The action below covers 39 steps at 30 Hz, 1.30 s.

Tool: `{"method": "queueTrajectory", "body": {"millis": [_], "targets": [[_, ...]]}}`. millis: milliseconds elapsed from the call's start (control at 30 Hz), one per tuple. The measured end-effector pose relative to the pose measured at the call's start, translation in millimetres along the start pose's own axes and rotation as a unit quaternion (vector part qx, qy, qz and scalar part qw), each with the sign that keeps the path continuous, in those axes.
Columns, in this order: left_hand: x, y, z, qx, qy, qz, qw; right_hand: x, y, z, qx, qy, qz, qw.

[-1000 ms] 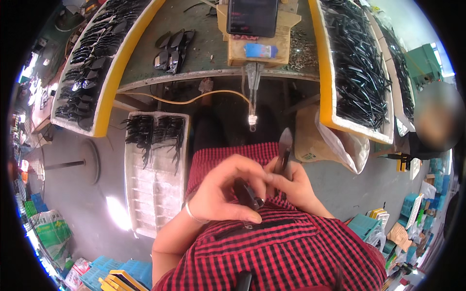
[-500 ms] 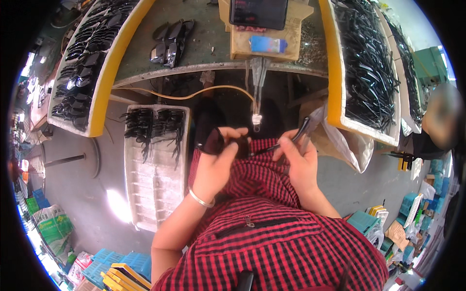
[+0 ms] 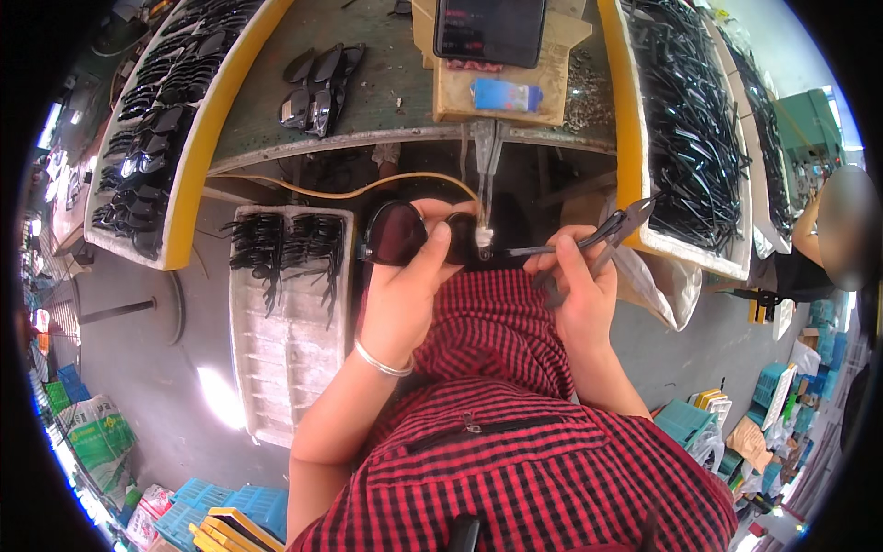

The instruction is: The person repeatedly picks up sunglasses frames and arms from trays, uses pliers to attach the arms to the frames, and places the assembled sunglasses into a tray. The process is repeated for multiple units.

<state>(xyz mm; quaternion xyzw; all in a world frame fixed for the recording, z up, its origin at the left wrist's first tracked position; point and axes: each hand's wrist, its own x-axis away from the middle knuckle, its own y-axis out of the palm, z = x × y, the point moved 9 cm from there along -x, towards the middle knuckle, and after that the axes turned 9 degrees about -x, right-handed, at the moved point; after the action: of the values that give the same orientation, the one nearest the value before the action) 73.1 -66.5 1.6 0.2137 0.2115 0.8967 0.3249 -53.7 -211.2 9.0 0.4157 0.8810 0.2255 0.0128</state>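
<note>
My left hand [image 3: 405,299] is closed round the front of a pair of sunglasses [image 3: 395,235], thumb by the bridge, both dark lenses upward. A thin black temple [image 3: 526,250] reaches from the right lens side to my right hand [image 3: 587,294], which pinches it. That same hand also grips dark cutting pliers [image 3: 633,218]; their jaws point up and right past the fingers, and their handles lie under the palm. Just beyond the glasses, a narrow metal holder [image 3: 487,164] with a white-wrapped tip [image 3: 485,237] sticks out from the bench edge. Whether the temple touches that tip, I cannot tell.
Foam trays of sunglasses [image 3: 156,152] and loose temples [image 3: 690,138] flank the bench [image 3: 395,78]. Finished-looking sunglasses [image 3: 320,90] and a cardboard box [image 3: 552,92] with a screen device [image 3: 487,28] sit on it. A tray of black parts [image 3: 290,368] stands lower left. Another person [image 3: 814,239] is at right.
The sunglasses have turned so the lenses face up more, and moved slightly up and left. My right hand has shifted right and up, and the pliers now show plainly in it.
</note>
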Motion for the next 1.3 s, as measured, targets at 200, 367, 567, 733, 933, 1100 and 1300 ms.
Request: {"method": "queueTrajectory", "body": {"millis": [200, 367, 567, 733, 933, 1100, 1300], "targets": [[-0.6, -2.9, -0.2, -0.002, 0.004, -0.001, 1.0, 1.5, 1.5, 0.2, -0.017, -0.003, -0.009, 1.0], [-0.4, -1.2, 2.1, 0.027, 0.008, -0.015, 0.999, -0.6, -1.6, 5.3, -0.058, 0.019, -0.011, 0.998], [-1.9, -3.9, 2.4, 0.037, 0.006, -0.023, 0.999, 0.6, -1.9, 7.0, -0.079, 0.026, -0.013, 0.996], [-3.3, -4.8, 1.1, 0.044, -0.002, -0.023, 0.999, 1.5, -1.9, 7.6, -0.073, 0.038, -0.006, 0.997], [-3.4, -4.0, 3.4, 0.037, 0.002, -0.029, 0.999, 1.0, -3.3, 8.3, -0.081, 0.032, -0.009, 0.996], [-3.8, -5.2, 2.8, 0.039, 0.001, -0.029, 0.999, -0.2, -4.7, 9.0, -0.103, 0.031, -0.014, 0.994], [-4.4, -5.8, 2.4, 0.036, -0.002, -0.027, 0.999, -1.3, -5.8, 9.5, -0.107, 0.037, -0.013, 0.994]]}}
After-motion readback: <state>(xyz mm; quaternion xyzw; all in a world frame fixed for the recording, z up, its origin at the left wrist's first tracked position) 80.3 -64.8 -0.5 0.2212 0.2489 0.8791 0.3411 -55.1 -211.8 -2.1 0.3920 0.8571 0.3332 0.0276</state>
